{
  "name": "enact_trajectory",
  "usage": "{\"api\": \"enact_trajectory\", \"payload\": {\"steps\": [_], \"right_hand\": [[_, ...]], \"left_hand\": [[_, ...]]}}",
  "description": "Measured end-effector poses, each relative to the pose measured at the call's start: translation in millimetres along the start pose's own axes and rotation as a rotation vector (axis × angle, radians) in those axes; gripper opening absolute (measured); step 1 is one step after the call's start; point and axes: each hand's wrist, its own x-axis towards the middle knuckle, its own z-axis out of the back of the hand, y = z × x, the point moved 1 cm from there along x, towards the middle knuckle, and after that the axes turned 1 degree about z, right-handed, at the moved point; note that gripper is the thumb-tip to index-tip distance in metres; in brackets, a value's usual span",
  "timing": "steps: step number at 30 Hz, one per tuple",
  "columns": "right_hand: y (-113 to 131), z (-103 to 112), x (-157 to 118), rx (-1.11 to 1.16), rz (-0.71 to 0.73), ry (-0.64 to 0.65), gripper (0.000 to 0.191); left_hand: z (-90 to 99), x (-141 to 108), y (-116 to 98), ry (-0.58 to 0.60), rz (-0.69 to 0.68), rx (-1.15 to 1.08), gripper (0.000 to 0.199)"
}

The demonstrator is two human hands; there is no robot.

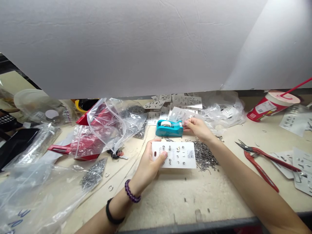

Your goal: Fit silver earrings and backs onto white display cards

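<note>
My left hand (152, 160) grips a white earring card (187, 162) by its left end, thumb on the front. Several small silver earrings sit in rows on the card, with a barcode label at its right. Beyond it stands a turquoise tape dispenser (168, 130) with a roll of tape in it. At the dispenser's cutting end, my right hand (196, 127) is closed in a pinch; the tape between the fingertips is too small to see clearly. A heap of tiny metal pieces (206, 156) lies behind the card and under my right forearm.
Red-handled pliers (263, 162) lie at the right near more earring cards (303, 169). A red cup (268, 105) with a straw leans behind them. Clear plastic bags (117, 123) and a red scoop (85, 146) crowd the left. More cards (186, 100) are piled at the back.
</note>
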Motion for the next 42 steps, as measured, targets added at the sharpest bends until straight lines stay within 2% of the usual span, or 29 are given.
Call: {"api": "enact_trajectory", "payload": {"steps": [7, 13, 17, 19, 22, 25, 27, 30, 33, 36, 38, 39, 42], "right_hand": [[-9, -3, -1, -0.105, 0.082, -0.065, 0.015], [-15, -7, -3, -0.216, 0.065, -0.095, 0.017], [-3, 1, -14, -0.273, 0.072, -0.068, 0.015], [10, 5, -26, -0.286, 0.125, -0.061, 0.015], [29, 6, -46, -0.200, 0.213, 0.062, 0.023], [39, -1, -60, -0.135, 0.163, 0.268, 0.046], [40, -4, -63, -0.115, 0.159, 0.287, 0.052], [39, -4, -62, -0.079, 0.186, 0.300, 0.050], [39, -4, -62, -0.077, 0.186, 0.458, 0.044], [38, -9, -67, -0.102, 0.188, 0.552, 0.040], [37, -15, -70, -0.149, 0.211, 0.510, 0.037], [37, -18, -71, -0.188, 0.253, 0.438, 0.032], [39, -23, -74, -0.316, 0.472, 0.112, 0.011]], "left_hand": [[1.4, 2, 0, -0.018, -0.009, 0.007, 0.047], [2.8, 3, -4, -0.057, -0.011, -0.048, 0.049], [3.2, 3, -5, -0.070, -0.008, -0.111, 0.043], [3.6, 3, -5, -0.085, 0.000, -0.174, 0.042], [4.2, 4, -4, -0.126, 0.047, -0.282, 0.044], [5.0, 4, -5, -0.113, 0.086, -0.355, 0.046], [6.2, 5, -5, -0.050, 0.100, -0.376, 0.043], [10.0, 8, -5, 0.043, 0.081, -0.440, 0.040], [13.3, 10, -3, 0.123, 0.014, -0.432, 0.046], [10.1, 9, 0, 0.284, 0.002, -0.317, 0.048], [5.6, 7, 2, 0.350, 0.004, -0.246, 0.046], [3.6, 6, 2, 0.350, 0.000, -0.222, 0.044], [0.4, 5, 2, 0.274, -0.023, -0.184, 0.040]]}}
